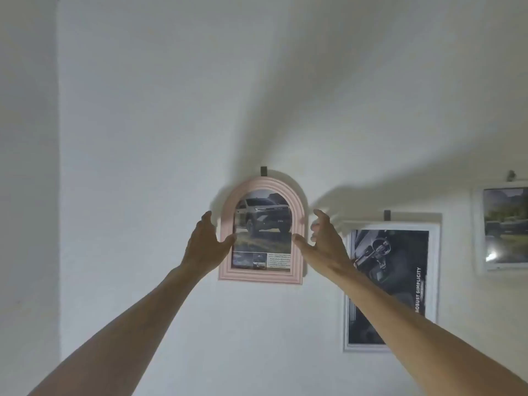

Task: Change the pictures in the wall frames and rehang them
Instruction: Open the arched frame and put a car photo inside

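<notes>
Head camera view, looking up along two bare forearms toward a white wall (143, 138). Hanging at the centre of the wall is a pink arched frame (297, 215), rounded at the top and square at the bottom, suspended from a small dark hanger (263, 171) just above its peak. Inside it sits a magazine picture of a silver off-road vehicle, with smaller photos and a block of text too small to read along the bottom. The left hand (204, 244) is raised at the frame's left edge, fingers extended and relaxed, with the thumb overlapping the inner left border; whether it actually touches the frame cannot be told. The right hand (325, 238) is raised at the frame's right edge, fingers loosely spread and holding nothing, its thumb pointing toward the frame's right border. Neither hand is wrapped around the frame. To the right and slightly lower hangs a white rectangular frame (434, 252) showing a dark car interior with the words "ROBUST SIMPLICITY" running vertically; the right forearm crosses in front of it. Farther right, cut off by the edge, is another white frame (477, 230) holding a greenish outdoor photo.
</notes>
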